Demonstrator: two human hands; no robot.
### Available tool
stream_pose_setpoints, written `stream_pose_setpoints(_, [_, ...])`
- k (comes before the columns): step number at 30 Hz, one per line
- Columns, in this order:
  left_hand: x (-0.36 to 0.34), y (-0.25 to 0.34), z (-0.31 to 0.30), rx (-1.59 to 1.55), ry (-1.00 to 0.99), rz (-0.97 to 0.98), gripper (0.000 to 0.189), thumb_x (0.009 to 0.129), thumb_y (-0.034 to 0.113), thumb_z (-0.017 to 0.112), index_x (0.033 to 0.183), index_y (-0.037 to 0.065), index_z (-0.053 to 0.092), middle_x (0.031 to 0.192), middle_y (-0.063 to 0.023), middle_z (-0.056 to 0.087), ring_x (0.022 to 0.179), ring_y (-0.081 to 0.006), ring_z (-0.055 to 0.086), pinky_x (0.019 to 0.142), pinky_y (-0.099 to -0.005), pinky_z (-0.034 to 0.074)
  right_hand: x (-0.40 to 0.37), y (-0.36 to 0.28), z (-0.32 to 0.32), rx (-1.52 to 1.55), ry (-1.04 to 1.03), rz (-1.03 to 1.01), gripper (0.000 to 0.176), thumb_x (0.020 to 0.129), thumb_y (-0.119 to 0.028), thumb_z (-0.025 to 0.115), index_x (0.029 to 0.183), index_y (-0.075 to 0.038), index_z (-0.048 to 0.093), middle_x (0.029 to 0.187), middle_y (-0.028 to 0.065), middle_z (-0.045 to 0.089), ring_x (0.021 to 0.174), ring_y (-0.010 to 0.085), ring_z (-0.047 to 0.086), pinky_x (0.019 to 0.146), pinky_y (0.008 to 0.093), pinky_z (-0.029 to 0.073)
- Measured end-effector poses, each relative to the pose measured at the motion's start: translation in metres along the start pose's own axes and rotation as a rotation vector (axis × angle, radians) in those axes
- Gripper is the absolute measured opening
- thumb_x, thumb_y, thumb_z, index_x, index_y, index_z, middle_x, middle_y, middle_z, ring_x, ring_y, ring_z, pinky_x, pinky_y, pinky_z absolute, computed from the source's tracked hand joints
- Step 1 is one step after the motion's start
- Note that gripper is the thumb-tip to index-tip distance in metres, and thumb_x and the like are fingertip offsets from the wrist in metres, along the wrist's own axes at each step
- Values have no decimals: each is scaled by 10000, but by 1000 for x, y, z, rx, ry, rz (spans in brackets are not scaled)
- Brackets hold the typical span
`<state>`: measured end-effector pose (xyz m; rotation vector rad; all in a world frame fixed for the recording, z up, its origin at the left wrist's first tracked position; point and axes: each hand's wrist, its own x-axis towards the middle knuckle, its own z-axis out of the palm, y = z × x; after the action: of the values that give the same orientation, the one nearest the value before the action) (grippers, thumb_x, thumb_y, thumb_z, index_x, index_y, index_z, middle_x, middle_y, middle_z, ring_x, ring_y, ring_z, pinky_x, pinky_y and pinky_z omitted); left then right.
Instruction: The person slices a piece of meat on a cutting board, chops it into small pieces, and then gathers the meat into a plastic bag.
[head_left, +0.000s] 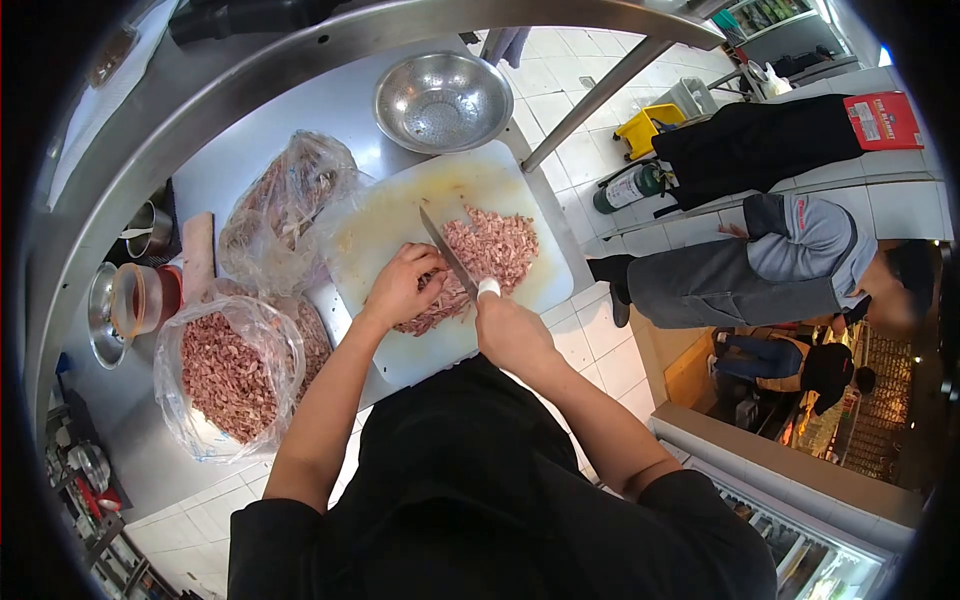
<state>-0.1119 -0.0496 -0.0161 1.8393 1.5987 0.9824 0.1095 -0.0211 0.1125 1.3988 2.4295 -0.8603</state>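
My right hand point(512, 325) is wrapped round the white handle of a kitchen knife point(448, 250). The blade points away from me and crosses the meat on a white cutting board point(400, 208). Curled over the meat strips point(438, 312), my left hand point(405, 287) presses them against the board, its fingertips close to the blade's left side. Finely chopped meat point(497, 246) is heaped on the right of the blade. The underside of my left fingers is hidden.
Left of the board lie a clear bag of meat point(285, 205) and an open bag of chopped meat point(225, 375). A metal bowl point(443, 103) stands behind the board. A steel rail point(250, 75) arches over the table. Another person point(735, 270) in an apron stands at right.
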Motion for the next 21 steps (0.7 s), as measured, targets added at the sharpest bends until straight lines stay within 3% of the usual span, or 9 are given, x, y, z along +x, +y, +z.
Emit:
stream_pose_setpoints(4, [-6,0,4,26,40,-7,180,921,132,757,1074,38,766,1208,-138,728,1173,-369,659,998,-453,561,-15,-3,16,29,-3,12,212,1031,-108,531,1070,77,627,940,352,744,899,552,739,828,643,575])
stream_pose_setpoints(7, [-5,0,6,38,43,0,169,920,127,756,1061,35,760,1191,-136,730,1156,-364,662,984,-449,565,25,14,58,26,38,-24,211,1021,-109,538,1054,80,626,950,355,745,898,545,744,824,637,581])
stream_pose_setpoints(10, [-3,5,2,19,64,8,151,911,123,752,1023,22,749,1164,-135,728,1129,-364,655,996,-460,560,57,7,40,19,70,-28,199,1009,-97,549,1051,83,623,950,356,746,900,540,748,814,630,587])
stream_pose_setpoints(15, [-8,8,4,28,144,28,145,912,118,743,1022,24,750,1161,-129,728,1121,-360,655,987,-462,563,26,7,-5,11,30,-71,220,1020,-93,506,1112,67,625,1005,343,754,982,527,752,853,623,591])
stream_pose_setpoints(21, [-9,9,5,96,119,77,168,904,129,746,1041,31,759,1162,-119,730,1114,-348,659,981,-455,569,-5,-1,13,-33,-78,30,221,1024,-96,497,1085,63,638,983,331,757,948,524,754,839,628,589])
